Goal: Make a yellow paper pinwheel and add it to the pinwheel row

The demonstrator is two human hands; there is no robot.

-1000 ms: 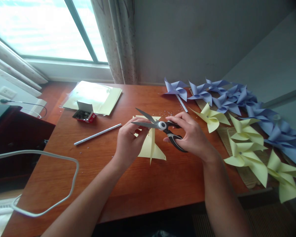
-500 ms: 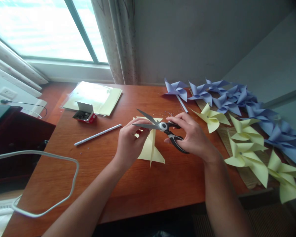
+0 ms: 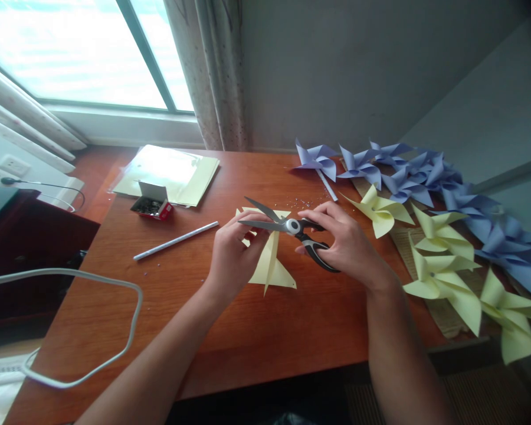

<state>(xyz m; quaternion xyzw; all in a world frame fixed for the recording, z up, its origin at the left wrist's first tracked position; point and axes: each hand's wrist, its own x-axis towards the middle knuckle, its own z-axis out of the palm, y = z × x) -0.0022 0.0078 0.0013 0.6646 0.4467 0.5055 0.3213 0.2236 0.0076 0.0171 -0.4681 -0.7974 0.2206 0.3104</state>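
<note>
Nearest you, your left hand [image 3: 232, 254] holds the folded yellow paper [image 3: 272, 265] upright over the desk [image 3: 256, 330], grip closed on its left side. Compared with half a second ago, the paper's lower tip sits slightly further left and the piece looks a little turned; the hand itself has barely shifted.

Your right hand [image 3: 347, 245] is closed around the black handles of the scissors [image 3: 292, 226]. The blades are parted, as before, and point left across the paper's upper edge. No fresh cut line shows; judgement: the cut is being lined up, not yet made.

Left on the desk: a white stick [image 3: 176, 240] and a small box of pins [image 3: 151, 203] beside a stack of yellow sheets [image 3: 168, 171]. Right, further back: finished yellow pinwheels [image 3: 438, 260], then blue pinwheels [image 3: 407, 171] by the wall.
</note>
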